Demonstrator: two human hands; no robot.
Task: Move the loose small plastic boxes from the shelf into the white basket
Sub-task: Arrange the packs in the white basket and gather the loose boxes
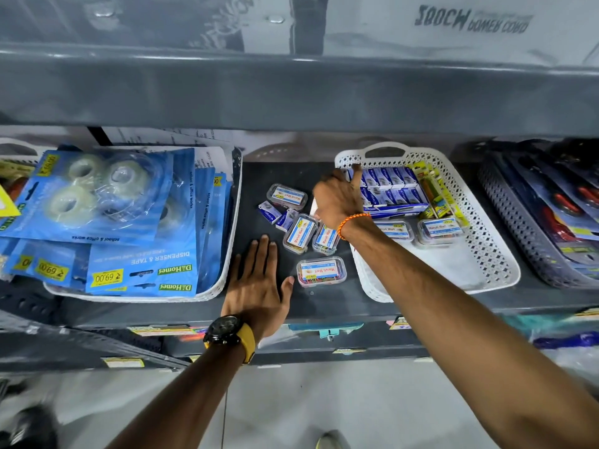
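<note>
Several small clear plastic boxes with blue-and-white labels lie loose on the dark shelf: one at the back, two side by side, and one nearest the front. Two small blue cartons lie beside them. The white basket to the right holds two more clear boxes and rows of blue cartons. My left hand rests flat and open on the shelf, left of the front box. My right hand hovers over the basket's left rim, fingers curled down; what is under it is hidden.
A white basket full of blue tape dispenser packs stands at the left. A dark basket of carded goods stands at the far right. A grey upper shelf overhangs closely. Price tags line the front edge.
</note>
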